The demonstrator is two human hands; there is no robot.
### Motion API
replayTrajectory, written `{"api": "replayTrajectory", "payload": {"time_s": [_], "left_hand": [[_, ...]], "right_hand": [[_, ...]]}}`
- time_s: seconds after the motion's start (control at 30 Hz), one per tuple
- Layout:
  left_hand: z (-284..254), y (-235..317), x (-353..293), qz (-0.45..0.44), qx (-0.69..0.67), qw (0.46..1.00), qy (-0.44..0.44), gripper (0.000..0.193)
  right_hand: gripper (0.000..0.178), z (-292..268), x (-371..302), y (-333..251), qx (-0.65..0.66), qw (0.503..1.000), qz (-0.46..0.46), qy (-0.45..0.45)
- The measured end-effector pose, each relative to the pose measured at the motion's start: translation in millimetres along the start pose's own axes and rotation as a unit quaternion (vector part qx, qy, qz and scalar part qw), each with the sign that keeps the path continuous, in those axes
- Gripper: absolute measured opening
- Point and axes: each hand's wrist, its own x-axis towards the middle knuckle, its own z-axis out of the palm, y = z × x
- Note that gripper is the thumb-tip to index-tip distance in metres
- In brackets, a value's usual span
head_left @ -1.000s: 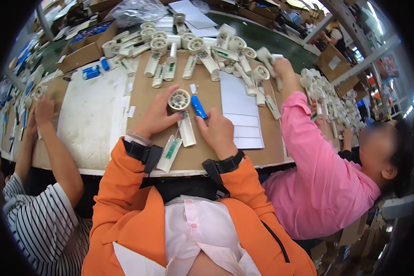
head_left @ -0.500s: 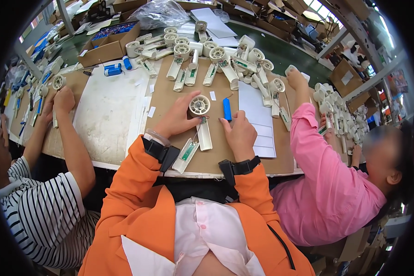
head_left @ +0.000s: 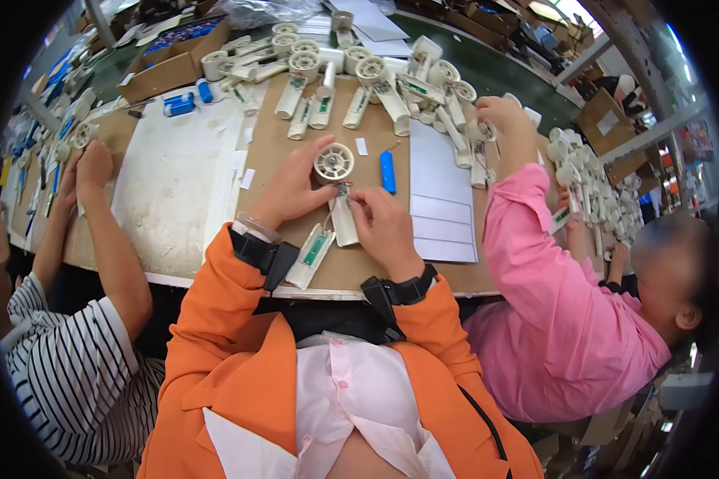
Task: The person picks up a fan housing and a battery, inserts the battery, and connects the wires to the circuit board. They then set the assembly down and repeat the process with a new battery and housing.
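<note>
My left hand (head_left: 295, 185) is closed around a white handheld fan housing (head_left: 334, 162), fingers beside its round spoked head and thumb at the neck. Thin wires (head_left: 343, 188) come out at that neck, above the open, trough-shaped handle (head_left: 343, 222). My right hand (head_left: 387, 227) has its fingertips drawn together at the handle's right edge, close to the wires; what they pinch is hidden. A white handle cover with a green circuit board (head_left: 311, 250) lies tilted below my left hand, joined by a wire. A blue cylindrical battery (head_left: 387, 172) lies apart, beyond my right hand.
Several more fan housings (head_left: 373, 72) are heaped along the far side. White sheets (head_left: 443, 215) lie to the right, and a cardboard box (head_left: 172, 68) of blue parts stands far left. Co-workers sit on both sides; the arm in a pink sleeve (head_left: 527, 207) reaches in at right.
My right hand has moved left from beside the battery to the fan handle. My left hand still holds the housing. The pink-sleeved person's hand has come nearer the housings at right.
</note>
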Motion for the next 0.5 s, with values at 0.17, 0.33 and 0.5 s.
{"api": "replayTrajectory", "payload": {"time_s": [0.17,0.33,0.5], "left_hand": [[-1.2,-8.5,-1.1,0.008,0.012,1.0,0.008,0.079],[-1.4,-16.1,2.2,0.01,-0.07,0.997,-0.031,0.084],[-12.5,-2.3,4.8,-0.106,-0.262,0.954,-0.098,0.083]], "right_hand": [[0.011,0.1,-1.2,-0.2,0.015,0.999,0.028,-0.021],[0.011,-1.2,-1.5,2.6,0.013,0.999,0.036,-0.033],[0.012,-1.2,-1.3,7.0,0.032,0.996,0.062,-0.047]]}}
